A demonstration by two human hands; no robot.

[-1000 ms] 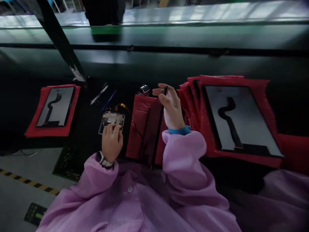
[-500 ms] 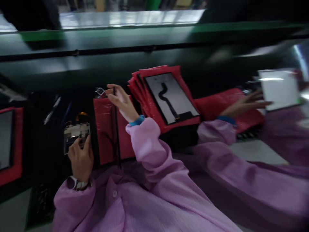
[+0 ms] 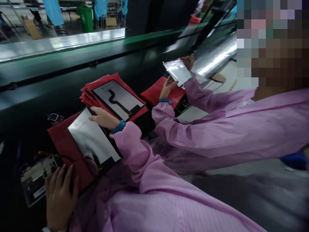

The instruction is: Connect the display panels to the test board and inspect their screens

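My right hand (image 3: pixel 105 117) is closed on the upper corner of a flat display panel (image 3: pixel 90 135) with a silvery face and dark edges. The panel leans over a red bubble bag (image 3: pixel 70 161), and a thin dark cable shows near its lower end. Lower left, my left hand (image 3: pixel 61 193) has its fingers stretched out, between a small electronic unit (image 3: pixel 38 175) and the bag. Its fingertips are at the unit's right edge; whether they press on it I cannot tell. An orange flex cable (image 3: pixel 41 155) sticks out behind the unit.
Beyond my right hand, another panel with a black ribbon cable (image 3: pixel 118 100) lies on stacked red bags (image 3: pixel 84 93). A co-worker at right holds a shiny white panel (image 3: pixel 178 71) over a red bag (image 3: pixel 154 91). A metal buckle-like part (image 3: pixel 55 118) lies behind my bag.
My view has swung to the right. The panel in my right hand was edge-on and now shows its silvery face. My left hand has shifted from atop the unit to its right side, fingers straighter.
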